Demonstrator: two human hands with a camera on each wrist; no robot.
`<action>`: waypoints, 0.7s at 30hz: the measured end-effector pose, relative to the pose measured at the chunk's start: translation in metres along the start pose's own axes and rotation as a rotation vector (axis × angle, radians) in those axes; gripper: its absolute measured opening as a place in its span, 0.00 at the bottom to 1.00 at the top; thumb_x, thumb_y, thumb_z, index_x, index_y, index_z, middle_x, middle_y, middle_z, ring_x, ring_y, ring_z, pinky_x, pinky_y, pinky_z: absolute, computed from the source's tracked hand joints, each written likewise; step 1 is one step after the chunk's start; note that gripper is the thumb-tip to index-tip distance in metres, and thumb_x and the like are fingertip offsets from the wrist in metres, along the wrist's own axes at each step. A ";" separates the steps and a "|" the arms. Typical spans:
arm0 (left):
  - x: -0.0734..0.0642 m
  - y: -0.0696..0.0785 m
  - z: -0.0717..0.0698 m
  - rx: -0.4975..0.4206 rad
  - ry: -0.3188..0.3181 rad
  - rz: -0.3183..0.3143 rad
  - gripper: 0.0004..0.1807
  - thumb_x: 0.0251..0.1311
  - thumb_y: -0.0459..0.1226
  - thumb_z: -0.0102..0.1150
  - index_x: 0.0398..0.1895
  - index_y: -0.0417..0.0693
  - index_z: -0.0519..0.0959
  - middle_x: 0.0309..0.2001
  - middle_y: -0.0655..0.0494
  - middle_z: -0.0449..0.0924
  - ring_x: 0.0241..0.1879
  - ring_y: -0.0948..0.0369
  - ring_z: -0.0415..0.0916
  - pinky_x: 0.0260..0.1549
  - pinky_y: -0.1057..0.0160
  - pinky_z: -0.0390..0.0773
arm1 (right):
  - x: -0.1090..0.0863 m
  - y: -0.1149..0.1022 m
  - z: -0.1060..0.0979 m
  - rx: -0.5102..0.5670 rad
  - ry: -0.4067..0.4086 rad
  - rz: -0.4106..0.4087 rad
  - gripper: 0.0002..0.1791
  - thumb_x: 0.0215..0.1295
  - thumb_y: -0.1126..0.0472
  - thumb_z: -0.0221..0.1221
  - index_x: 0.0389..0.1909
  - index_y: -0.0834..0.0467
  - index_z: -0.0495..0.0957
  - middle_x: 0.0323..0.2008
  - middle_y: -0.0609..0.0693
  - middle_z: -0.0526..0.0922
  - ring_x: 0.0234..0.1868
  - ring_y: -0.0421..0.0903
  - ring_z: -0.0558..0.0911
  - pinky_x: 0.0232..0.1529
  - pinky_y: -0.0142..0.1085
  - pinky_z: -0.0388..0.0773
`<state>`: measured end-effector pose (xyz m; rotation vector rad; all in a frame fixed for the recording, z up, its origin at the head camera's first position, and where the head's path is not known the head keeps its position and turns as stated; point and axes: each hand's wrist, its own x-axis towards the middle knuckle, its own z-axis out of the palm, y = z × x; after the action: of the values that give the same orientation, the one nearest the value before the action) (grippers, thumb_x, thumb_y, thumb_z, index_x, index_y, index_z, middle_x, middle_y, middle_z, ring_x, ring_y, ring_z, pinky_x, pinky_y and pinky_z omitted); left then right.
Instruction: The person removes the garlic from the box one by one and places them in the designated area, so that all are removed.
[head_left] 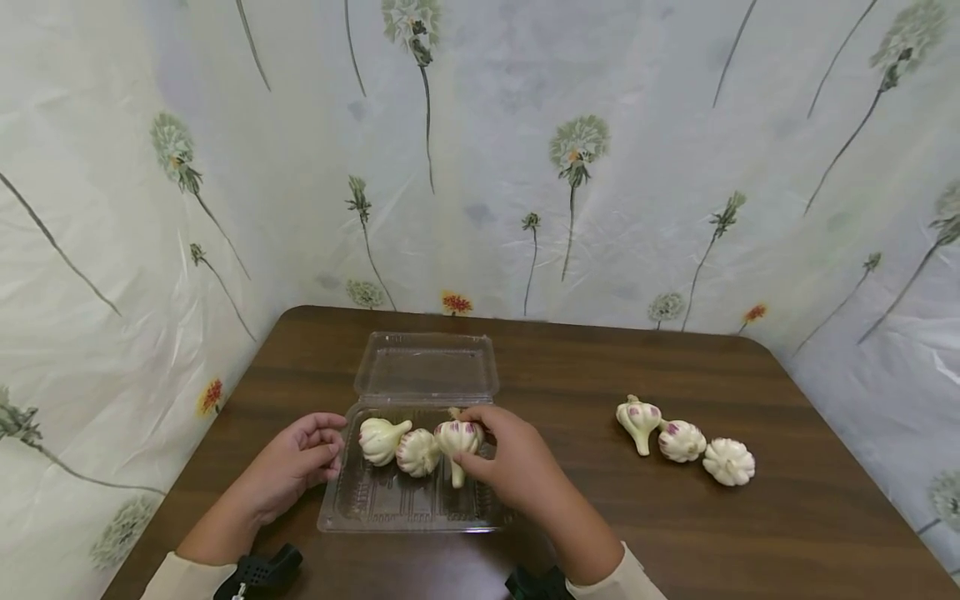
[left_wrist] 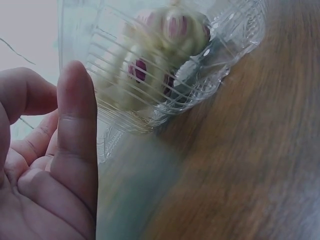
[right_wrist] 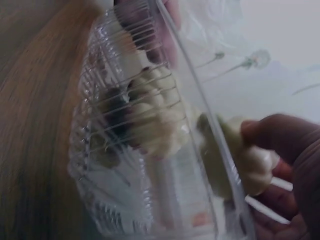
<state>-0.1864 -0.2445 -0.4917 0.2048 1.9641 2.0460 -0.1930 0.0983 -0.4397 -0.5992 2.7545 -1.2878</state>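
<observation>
A clear plastic clamshell container [head_left: 405, 510] lies with its lid [head_left: 427, 367] folded back. Inside its base are two garlic bulbs, a left one [head_left: 379, 442] and a middle one [head_left: 417, 453]. My right hand [head_left: 517, 458] pinches a third garlic bulb [head_left: 459, 437] between thumb and fingers, over the right part of the base; the right wrist view has this held bulb [right_wrist: 245, 165] up by the rim. At the container's left side is my left hand [head_left: 303, 454], fingers loosely bent and grasping nothing. Its thumb [left_wrist: 76, 110] stands close beside the ribbed wall in the left wrist view.
Three more garlic bulbs sit in a slanting row on the right of the brown wooden table [head_left: 570, 358]: one far [head_left: 639, 422], one middle [head_left: 682, 441], one near [head_left: 729, 462]. A flower-printed sheet [head_left: 480, 167] hangs behind and beside the table.
</observation>
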 end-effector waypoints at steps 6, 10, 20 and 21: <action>-0.001 -0.001 -0.001 -0.012 -0.005 0.006 0.25 0.78 0.33 0.54 0.70 0.31 0.60 0.43 0.56 0.76 0.36 0.62 0.79 0.38 0.66 0.86 | -0.006 0.003 -0.001 0.098 0.046 -0.043 0.24 0.64 0.61 0.73 0.60 0.51 0.80 0.59 0.47 0.82 0.61 0.46 0.82 0.62 0.39 0.82; -0.001 -0.002 -0.001 -0.014 -0.003 0.001 0.25 0.78 0.33 0.54 0.70 0.31 0.60 0.43 0.56 0.76 0.35 0.63 0.79 0.38 0.66 0.86 | -0.011 0.006 -0.003 0.168 0.096 -0.011 0.26 0.62 0.65 0.74 0.60 0.51 0.80 0.59 0.47 0.82 0.62 0.46 0.82 0.62 0.35 0.81; 0.000 -0.002 -0.001 -0.019 -0.002 0.005 0.24 0.77 0.32 0.54 0.69 0.33 0.61 0.43 0.55 0.76 0.35 0.63 0.80 0.38 0.67 0.86 | -0.022 0.026 -0.015 0.259 0.188 0.079 0.23 0.61 0.64 0.75 0.56 0.51 0.79 0.60 0.47 0.83 0.64 0.50 0.81 0.65 0.41 0.80; 0.000 -0.002 -0.001 -0.021 -0.005 0.007 0.24 0.77 0.32 0.54 0.69 0.33 0.61 0.43 0.55 0.76 0.35 0.63 0.80 0.38 0.67 0.86 | -0.023 0.029 -0.016 0.264 0.194 0.091 0.23 0.61 0.63 0.75 0.56 0.51 0.79 0.60 0.48 0.83 0.64 0.50 0.81 0.65 0.41 0.80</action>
<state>-0.1863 -0.2457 -0.4936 0.2126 1.9405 2.0680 -0.1843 0.1351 -0.4532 -0.3423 2.6485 -1.7316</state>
